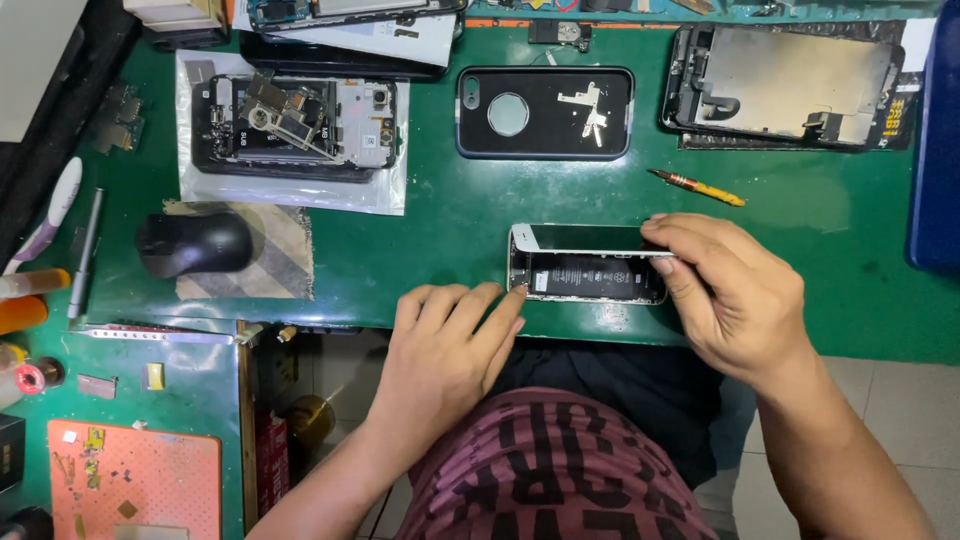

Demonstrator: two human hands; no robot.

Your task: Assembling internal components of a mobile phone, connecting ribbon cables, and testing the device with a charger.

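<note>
Right now, our view looks down on this:
Counter edge: we see the green counter (450, 215) end just below the opened phone (588, 266), so the phone lies close to the near edge, with our lap under it.
Open room: a bare green strip runs between the phone and the black phone case (545, 112) above it; to the right, past the yellow-handled screwdriver (698, 187), the counter is free up to a blue bin (937, 140) at the far right.
Crowded side: to the left sit a black mouse (193, 242) on a checked cloth (270, 255) and a dismantled phone on a plastic bag (295, 125), well apart from our work.
Far edge: another stripped phone body (785, 85) lies at the upper right.
Phone: its white screen is lifted on edge along the far side, the battery showing inside.
Left hand (445, 355): palm down, fingers flat and spread on the counter edge, index tip touching the phone's left corner; it grips nothing.
Right hand (735, 290): arched over the phone's right end, thumb and fingers pinching the raised screen edge.
</note>
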